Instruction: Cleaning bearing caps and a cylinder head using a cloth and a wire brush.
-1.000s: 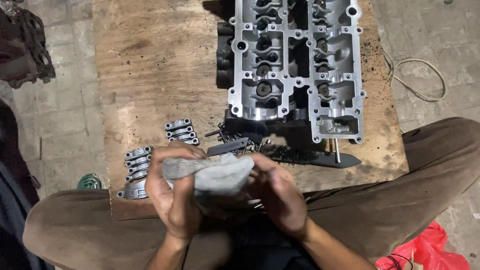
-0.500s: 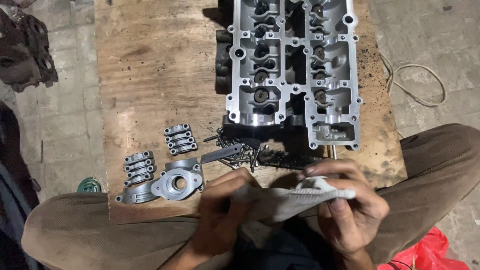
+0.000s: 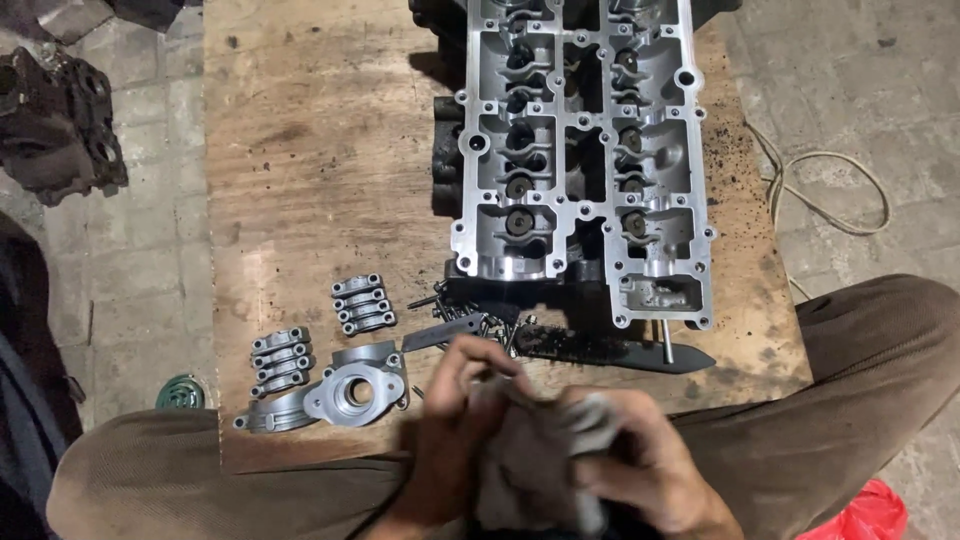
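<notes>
Both my hands are bunched over a grey rag (image 3: 535,455) at the near edge of a wooden board (image 3: 320,180). My left hand (image 3: 450,420) grips its left side and my right hand (image 3: 640,470) grips its right side; both are motion-blurred. Whatever may lie inside the rag is hidden. Just beyond my hands lie bolts and a dark flat piece (image 3: 610,350). An aluminium cylinder head (image 3: 580,160) stands further back on the board.
Rows of small bearing caps (image 3: 365,305) (image 3: 282,358) and a round-holed aluminium housing (image 3: 355,390) lie at the board's near left. A dark engine part (image 3: 60,120) sits on the floor at left, a cord loop (image 3: 830,190) at right, something red (image 3: 865,515) at the lower right.
The rag was first held over the housing at the left, then spread wide to the right. Now it is bunched between both hands in the middle, and the housing is uncovered.
</notes>
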